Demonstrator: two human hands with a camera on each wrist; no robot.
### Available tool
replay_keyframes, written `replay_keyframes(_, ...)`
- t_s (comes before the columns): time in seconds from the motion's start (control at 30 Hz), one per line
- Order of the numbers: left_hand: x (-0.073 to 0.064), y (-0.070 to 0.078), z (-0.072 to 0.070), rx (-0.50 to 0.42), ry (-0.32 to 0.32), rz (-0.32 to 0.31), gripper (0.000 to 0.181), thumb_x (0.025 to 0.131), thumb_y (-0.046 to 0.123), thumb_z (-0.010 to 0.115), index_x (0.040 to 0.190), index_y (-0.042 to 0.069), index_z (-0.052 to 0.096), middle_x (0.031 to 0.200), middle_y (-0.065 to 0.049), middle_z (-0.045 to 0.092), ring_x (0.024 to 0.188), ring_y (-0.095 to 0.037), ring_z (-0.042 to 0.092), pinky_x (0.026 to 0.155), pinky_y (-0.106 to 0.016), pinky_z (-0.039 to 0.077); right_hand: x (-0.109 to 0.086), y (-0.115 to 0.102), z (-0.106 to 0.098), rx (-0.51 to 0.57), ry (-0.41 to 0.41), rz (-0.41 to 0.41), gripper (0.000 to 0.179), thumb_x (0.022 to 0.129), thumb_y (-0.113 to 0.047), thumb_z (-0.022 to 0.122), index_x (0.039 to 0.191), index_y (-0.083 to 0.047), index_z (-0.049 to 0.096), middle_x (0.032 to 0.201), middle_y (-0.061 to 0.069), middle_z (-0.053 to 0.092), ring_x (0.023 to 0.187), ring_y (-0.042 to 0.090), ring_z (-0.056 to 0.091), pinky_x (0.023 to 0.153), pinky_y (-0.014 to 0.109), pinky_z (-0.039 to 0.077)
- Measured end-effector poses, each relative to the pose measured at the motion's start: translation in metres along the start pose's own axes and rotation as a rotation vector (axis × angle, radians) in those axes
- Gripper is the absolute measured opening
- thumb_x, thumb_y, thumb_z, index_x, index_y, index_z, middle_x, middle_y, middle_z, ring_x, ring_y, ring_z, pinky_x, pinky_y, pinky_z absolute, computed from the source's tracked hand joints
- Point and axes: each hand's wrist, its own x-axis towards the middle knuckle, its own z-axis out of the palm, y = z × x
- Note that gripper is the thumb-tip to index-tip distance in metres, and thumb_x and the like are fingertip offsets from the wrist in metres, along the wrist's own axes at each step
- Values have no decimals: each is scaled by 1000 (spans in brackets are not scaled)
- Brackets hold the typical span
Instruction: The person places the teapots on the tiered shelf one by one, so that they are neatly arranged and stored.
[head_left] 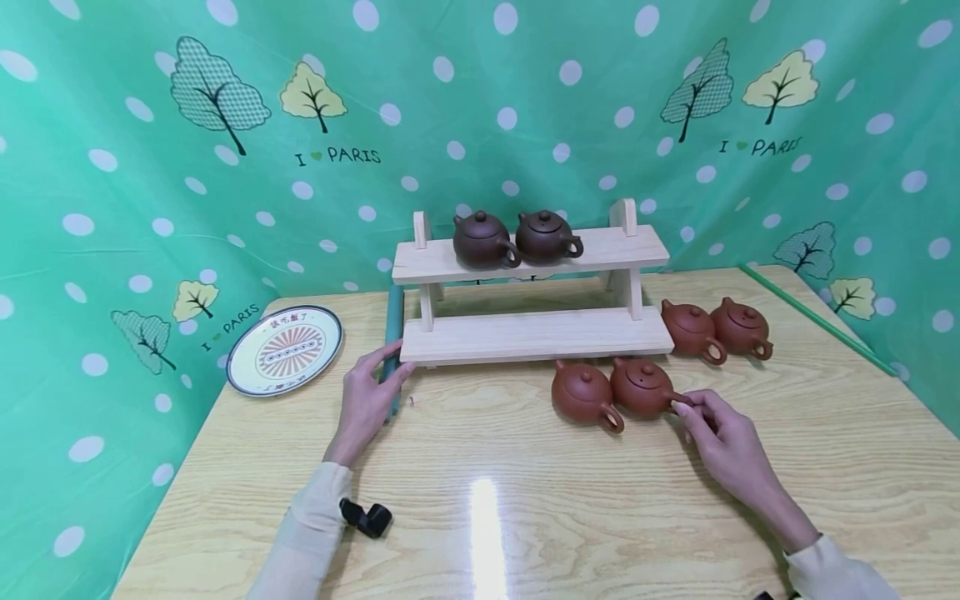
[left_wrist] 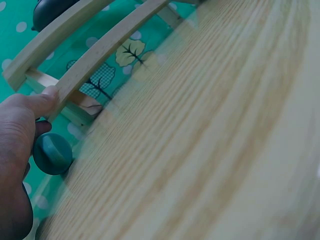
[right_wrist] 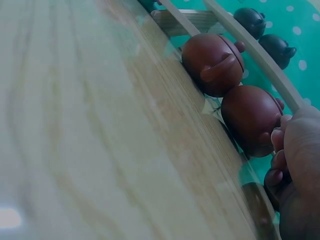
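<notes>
My right hand (head_left: 727, 446) pinches the handle of a reddish-brown teapot (head_left: 642, 387), which stands on the table in front of the shelf; the right wrist view shows the fingers at that teapot (right_wrist: 250, 120). Close on its left is another reddish-brown teapot (head_left: 582, 392). My left hand (head_left: 365, 400) is at the left end of the two-tier wooden shelf (head_left: 517, 335), thumb on the front edge of the lower board (left_wrist: 75, 80). Two dark brown teapots, one on the left (head_left: 480, 239) and one on the right (head_left: 546, 237), sit on the upper board.
Two more reddish-brown teapots (head_left: 688, 328) (head_left: 741, 327) stand right of the shelf. A patterned plate (head_left: 285, 350) lies at the table's left edge. A dark teal rod (head_left: 395, 312) lies by the shelf's left end, and a green rod (head_left: 817, 318) along the right edge. A green curtain hangs behind.
</notes>
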Motion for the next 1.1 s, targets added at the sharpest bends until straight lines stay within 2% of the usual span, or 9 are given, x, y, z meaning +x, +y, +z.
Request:
replay_keyframes(0.37,0,-2,1,-13,-4,8,49,97,30,76,140,7,65,137,-19,62,133,-36,52,109,-54,43,3,-5,-5,-9,31,-19,4,103,0,62,101,-3,65,68,-2,57,60,8,51,54,21,37)
replay_keyframes(0.6,0,-1,-1,-15,-19,-13,51,98,32,75,141,8,64,139,-18,62,135,-36,50,110,-54,42,9,-7,-6,33,36,-10,4,103,1,62,103,-2,64,69,6,56,56,9,44,45,29,32)
replay_keyframes(0.93,0,0,-1,-9,-12,-11,50,97,30,76,140,7,64,138,-18,62,135,-35,51,111,-53,42,20,-12,-5,34,45,14,4,105,-4,60,105,-1,63,72,12,56,58,10,46,46,28,34)
replay_keyframes(1.1,0,0,-1,-11,-8,-8,50,97,29,76,140,7,65,137,-18,63,133,-35,52,110,-52,43,27,-16,-6,46,60,-15,5,105,-3,60,105,0,63,71,12,55,57,10,45,47,28,34)
